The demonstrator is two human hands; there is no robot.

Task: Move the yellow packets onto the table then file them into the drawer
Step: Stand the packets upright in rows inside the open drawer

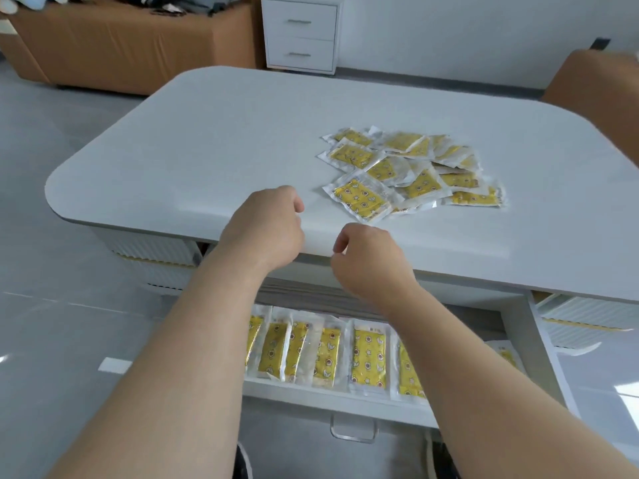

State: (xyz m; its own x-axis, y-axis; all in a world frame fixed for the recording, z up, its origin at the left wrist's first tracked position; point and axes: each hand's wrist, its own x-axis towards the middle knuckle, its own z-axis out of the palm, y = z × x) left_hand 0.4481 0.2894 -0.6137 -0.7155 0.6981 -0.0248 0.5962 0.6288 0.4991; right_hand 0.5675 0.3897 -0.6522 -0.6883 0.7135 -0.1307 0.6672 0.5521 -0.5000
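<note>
Several yellow packets [411, 171] in clear wrappers lie in a loose heap on the white table [214, 140], right of centre. Below the table's near edge the drawer [332, 397] stands pulled out, and several more yellow packets [368, 357] stand upright in a row inside it. My left hand [266, 229] hovers over the table's front edge with its fingers curled and nothing in it. My right hand [370, 261] is just right of it, fingers curled too, holding nothing. Both hands are left of and nearer than the heap. My forearms hide part of the drawer.
A white two-drawer cabinet [300, 36] stands against the far wall. A brown sofa [131, 46] with clothes on it is at the back left, another brown seat [594, 88] at the right. The drawer's metal handle [352, 432] juts toward me.
</note>
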